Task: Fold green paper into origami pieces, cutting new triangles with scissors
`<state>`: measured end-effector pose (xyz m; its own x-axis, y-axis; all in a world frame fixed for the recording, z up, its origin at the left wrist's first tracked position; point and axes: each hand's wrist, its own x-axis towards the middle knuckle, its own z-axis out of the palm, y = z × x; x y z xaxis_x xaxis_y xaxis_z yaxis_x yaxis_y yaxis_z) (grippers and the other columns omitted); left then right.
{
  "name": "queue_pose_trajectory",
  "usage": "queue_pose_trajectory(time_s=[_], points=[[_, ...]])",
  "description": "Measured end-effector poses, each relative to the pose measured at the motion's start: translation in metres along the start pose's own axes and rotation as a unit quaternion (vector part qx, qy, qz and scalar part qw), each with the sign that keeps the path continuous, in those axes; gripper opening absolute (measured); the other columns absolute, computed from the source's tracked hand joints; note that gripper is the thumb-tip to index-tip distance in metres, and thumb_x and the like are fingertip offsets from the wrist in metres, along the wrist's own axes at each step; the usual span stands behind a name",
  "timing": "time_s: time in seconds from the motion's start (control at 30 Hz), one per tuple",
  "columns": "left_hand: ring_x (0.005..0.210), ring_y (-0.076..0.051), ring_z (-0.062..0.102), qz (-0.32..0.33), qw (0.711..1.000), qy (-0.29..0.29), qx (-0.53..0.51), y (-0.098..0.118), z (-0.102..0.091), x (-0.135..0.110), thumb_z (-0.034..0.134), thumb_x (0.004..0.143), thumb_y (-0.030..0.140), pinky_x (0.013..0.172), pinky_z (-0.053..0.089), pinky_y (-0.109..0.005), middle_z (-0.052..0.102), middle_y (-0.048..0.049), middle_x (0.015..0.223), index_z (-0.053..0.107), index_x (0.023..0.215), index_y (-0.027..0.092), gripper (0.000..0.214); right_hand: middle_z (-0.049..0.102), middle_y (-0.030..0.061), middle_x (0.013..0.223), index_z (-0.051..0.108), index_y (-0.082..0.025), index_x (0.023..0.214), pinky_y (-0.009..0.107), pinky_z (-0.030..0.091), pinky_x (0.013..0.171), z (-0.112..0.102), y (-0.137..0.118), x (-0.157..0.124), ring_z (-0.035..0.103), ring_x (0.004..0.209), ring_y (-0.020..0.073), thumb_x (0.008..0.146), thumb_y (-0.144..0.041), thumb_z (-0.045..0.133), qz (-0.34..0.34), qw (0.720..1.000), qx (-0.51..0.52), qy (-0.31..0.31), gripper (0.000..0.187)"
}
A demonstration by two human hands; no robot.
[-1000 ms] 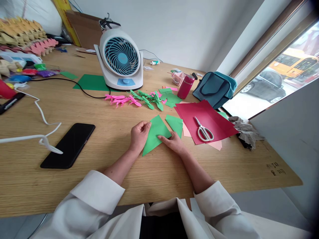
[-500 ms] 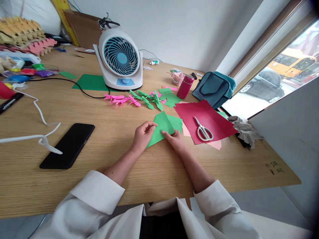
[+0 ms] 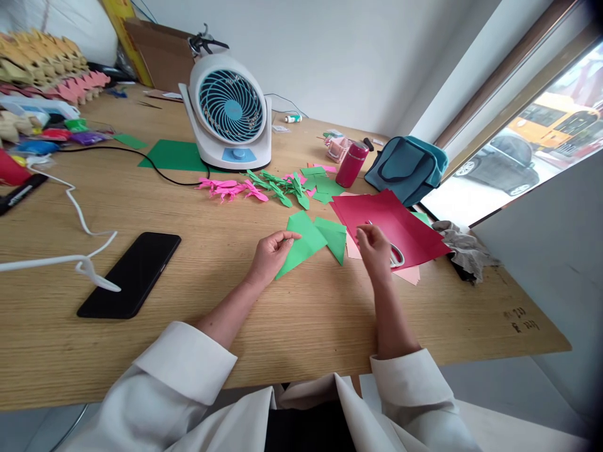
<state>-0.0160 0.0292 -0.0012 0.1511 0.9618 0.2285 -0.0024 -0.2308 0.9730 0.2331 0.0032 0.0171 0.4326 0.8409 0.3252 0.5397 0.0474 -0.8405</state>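
Observation:
My left hand (image 3: 272, 254) pinches the left edge of a folded piece of green paper (image 3: 304, 237) between thumb and fingers, holding it just over the table. Beside that piece lies another green paper (image 3: 334, 235), cut to a point at its lower end. My right hand (image 3: 374, 250) is over the left part of the red paper sheets (image 3: 407, 229), its fingers curled together. It covers most of the white-handled scissors (image 3: 398, 256); only part of a handle loop and a blade tip show. Whether the fingers touch the scissors is hidden.
Cut pink paper shapes (image 3: 230, 188) and green paper shapes (image 3: 282, 187) lie beyond my hands, before a white fan (image 3: 233, 116). A red bottle (image 3: 352, 164) and a teal bag (image 3: 406, 168) stand at back right. A black phone (image 3: 132, 273) lies at left with a white cable (image 3: 47, 262).
My right hand has let go of the green paper and moved right, over the scissors. The left hand keeps its pinch on the paper, almost in the same place.

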Motion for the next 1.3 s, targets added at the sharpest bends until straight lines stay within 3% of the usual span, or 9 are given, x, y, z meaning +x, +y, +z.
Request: queue_pose_trajectory(time_s=[0.1, 0.2, 0.5, 0.73, 0.83, 0.9, 1.0, 1.1, 1.3], points=[[0.047, -0.009, 0.027, -0.005, 1.0, 0.012, -0.009, 0.001, -0.001, 0.001, 0.059, 0.082, 0.032, 0.047, 0.02, -0.024, 0.043, 0.0046, 0.052, 0.077, 0.09, 0.019, 0.023, 0.067, 0.0074, 0.09, 0.069, -0.018, 0.099, 0.033, 0.046, 0.08, -0.034, 0.024, 0.012, 0.061, 0.084, 0.0213, 0.085, -0.034, 0.054, 0.054, 0.966, -0.244, 0.068, 0.026], [0.047, -0.009, 0.028, -0.007, 1.0, 0.019, -0.01, 0.003, -0.002, 0.002, 0.059, 0.081, 0.031, 0.047, 0.021, -0.025, 0.045, 0.0044, 0.052, 0.077, 0.089, 0.019, 0.023, 0.065, 0.0147, 0.105, 0.07, -0.017, 0.108, 0.037, 0.046, 0.083, -0.056, 0.041, 0.013, 0.062, 0.092, 0.0262, 0.086, -0.034, 0.055, 0.126, 0.914, -0.383, 0.039, 0.032], [0.047, -0.009, 0.025, -0.01, 1.0, 0.029, -0.003, 0.002, -0.006, 0.004, 0.06, 0.08, 0.031, 0.048, 0.019, -0.025, 0.042, 0.0059, 0.052, 0.075, 0.091, 0.018, 0.023, 0.062, 0.0182, 0.111, 0.071, -0.017, 0.113, 0.042, 0.046, 0.085, -0.056, 0.044, 0.012, 0.061, 0.103, 0.0335, 0.085, -0.041, 0.061, 0.16, 0.893, -0.421, 0.002, 0.039], [0.049, -0.01, 0.027, 0.005, 0.999, 0.048, 0.015, -0.001, -0.011, 0.007, 0.06, 0.08, 0.028, 0.049, 0.02, -0.024, 0.041, 0.0055, 0.053, 0.075, 0.092, 0.018, 0.021, 0.063, 0.0184, 0.11, 0.067, -0.013, 0.106, 0.039, 0.045, 0.084, -0.049, 0.044, 0.015, 0.06, 0.102, 0.0302, 0.087, -0.037, 0.056, 0.117, 0.922, -0.367, 0.033, 0.033], [0.05, -0.01, 0.028, 0.009, 0.998, 0.062, 0.032, -0.002, -0.015, 0.009, 0.06, 0.079, 0.026, 0.05, 0.02, -0.024, 0.041, 0.0053, 0.054, 0.075, 0.094, 0.018, 0.023, 0.067, 0.0115, 0.096, 0.06, -0.015, 0.109, 0.032, 0.045, 0.071, -0.031, 0.038, 0.011, 0.061, 0.084, 0.0228, 0.087, -0.044, 0.052, 0.064, 0.982, -0.177, 0.008, 0.037], [0.051, -0.01, 0.03, 0.015, 0.997, 0.07, 0.039, -0.002, -0.018, 0.01, 0.059, 0.08, 0.026, 0.05, 0.022, -0.023, 0.045, 0.0043, 0.056, 0.075, 0.093, 0.017, 0.023, 0.067, 0.0076, 0.089, 0.057, -0.017, 0.106, 0.029, 0.043, 0.065, -0.016, 0.029, 0.004, 0.059, 0.074, 0.0189, 0.085, -0.053, 0.053, 0.041, 0.997, -0.021, -0.063, 0.042], [0.051, -0.009, 0.031, 0.019, 0.995, 0.084, 0.046, 0.0, -0.022, 0.012, 0.058, 0.08, 0.027, 0.05, 0.023, -0.023, 0.047, 0.0038, 0.058, 0.075, 0.092, 0.017, 0.022, 0.064, 0.0043, 0.085, 0.057, -0.018, 0.098, 0.026, 0.041, 0.06, 0.004, 0.009, -0.01, 0.055, 0.07, 0.0158, 0.08, -0.059, 0.058, 0.05, 0.98, 0.106, -0.159, 0.045], [0.051, -0.01, 0.031, 0.025, 0.992, 0.105, 0.058, 0.004, -0.025, 0.013, 0.06, 0.08, 0.028, 0.049, 0.023, -0.023, 0.046, 0.0043, 0.056, 0.075, 0.09, 0.017, 0.021, 0.059, 0.0001, 0.074, 0.062, -0.017, 0.095, 0.025, 0.035, 0.055, 0.012, -0.01, -0.02, 0.048, 0.061, 0.0129, 0.075, -0.061, 0.066, 0.101, 0.957, 0.129, -0.239, 0.048], [0.053, -0.009, 0.03, 0.034, 0.988, 0.119, 0.088, 0.009, -0.035, 0.016, 0.064, 0.08, 0.029, 0.05, 0.023, -0.023, 0.046, 0.0047, 0.058, 0.075, 0.091, 0.018, 0.019, 0.05, -0.0036, 0.064, 0.063, -0.017, 0.085, 0.025, 0.031, 0.051, 0.016, -0.021, -0.032, 0.042, 0.055, 0.0106, 0.072, -0.062, 0.071, 0.135, 0.926, 0.142, -0.323, 0.047]])
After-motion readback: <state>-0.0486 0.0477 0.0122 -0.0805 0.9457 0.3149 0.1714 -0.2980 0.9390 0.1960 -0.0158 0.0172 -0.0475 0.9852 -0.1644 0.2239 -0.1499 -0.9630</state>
